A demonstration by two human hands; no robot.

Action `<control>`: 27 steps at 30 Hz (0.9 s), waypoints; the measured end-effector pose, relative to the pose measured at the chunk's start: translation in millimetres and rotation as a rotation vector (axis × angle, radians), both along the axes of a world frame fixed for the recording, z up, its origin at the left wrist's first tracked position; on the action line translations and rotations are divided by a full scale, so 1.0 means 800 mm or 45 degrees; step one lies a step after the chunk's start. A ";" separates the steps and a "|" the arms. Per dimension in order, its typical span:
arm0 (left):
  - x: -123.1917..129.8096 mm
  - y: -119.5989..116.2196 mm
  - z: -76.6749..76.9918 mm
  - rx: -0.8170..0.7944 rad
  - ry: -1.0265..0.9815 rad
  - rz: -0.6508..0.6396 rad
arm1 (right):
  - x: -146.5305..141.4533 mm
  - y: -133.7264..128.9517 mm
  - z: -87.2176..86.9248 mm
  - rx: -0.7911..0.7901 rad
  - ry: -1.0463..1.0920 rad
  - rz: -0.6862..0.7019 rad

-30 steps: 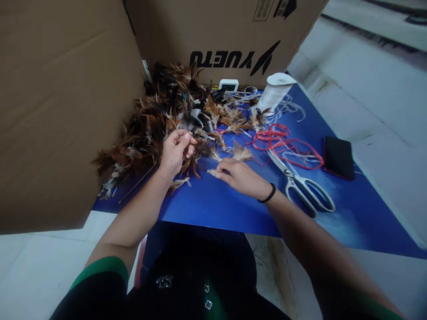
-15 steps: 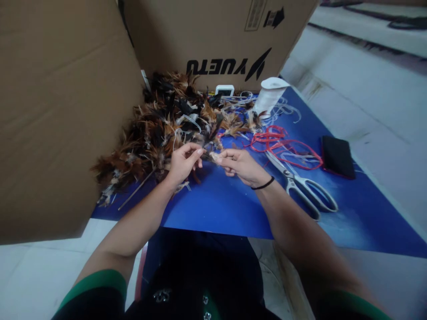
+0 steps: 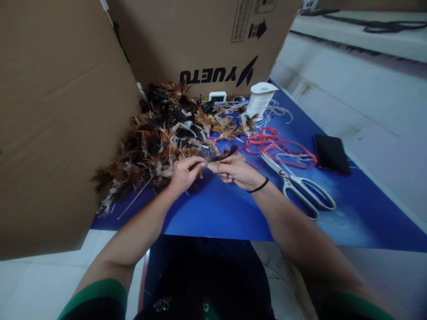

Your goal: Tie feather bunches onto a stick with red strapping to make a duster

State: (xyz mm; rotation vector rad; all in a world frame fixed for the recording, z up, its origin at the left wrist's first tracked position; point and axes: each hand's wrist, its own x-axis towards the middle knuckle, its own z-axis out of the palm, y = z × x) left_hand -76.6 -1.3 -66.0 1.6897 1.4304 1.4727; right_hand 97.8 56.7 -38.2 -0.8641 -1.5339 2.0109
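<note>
My right hand (image 3: 238, 172) pinches a dark feather (image 3: 227, 154) whose tip points away to the upper right. Close against it, my left hand (image 3: 187, 174) has thumb and forefinger pressed together at the feather's near end; what exactly lies between those fingertips is too small to make out. Behind both hands spreads a big heap of brown and black feathers (image 3: 156, 142), with pale strings in it. To the right of my right hand lie scissors (image 3: 293, 180) with white handles, their blades under a tangle of red ribbon (image 3: 276, 146).
A white spool (image 3: 260, 102) stands at the back beside loose white ribbon and a small white device (image 3: 217, 96) with a screen. A black phone (image 3: 332, 154) lies on the right of the blue table (image 3: 216, 218). Cardboard box panels (image 3: 63, 124) rise at the left and back.
The feather has swung from pointing up and away to lying over my right hand, tip to the right. My hands have drawn closer together. The camera view has shifted slightly.
</note>
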 end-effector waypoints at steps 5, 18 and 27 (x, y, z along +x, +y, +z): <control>-0.001 0.001 -0.005 -0.012 -0.005 -0.018 | 0.001 0.000 -0.004 -0.018 0.078 -0.019; 0.000 -0.001 0.003 0.061 0.145 -0.023 | 0.001 0.000 -0.002 -0.125 0.106 0.001; -0.003 0.001 0.005 -0.233 -0.260 -0.053 | 0.007 0.010 0.005 -0.112 0.306 -0.201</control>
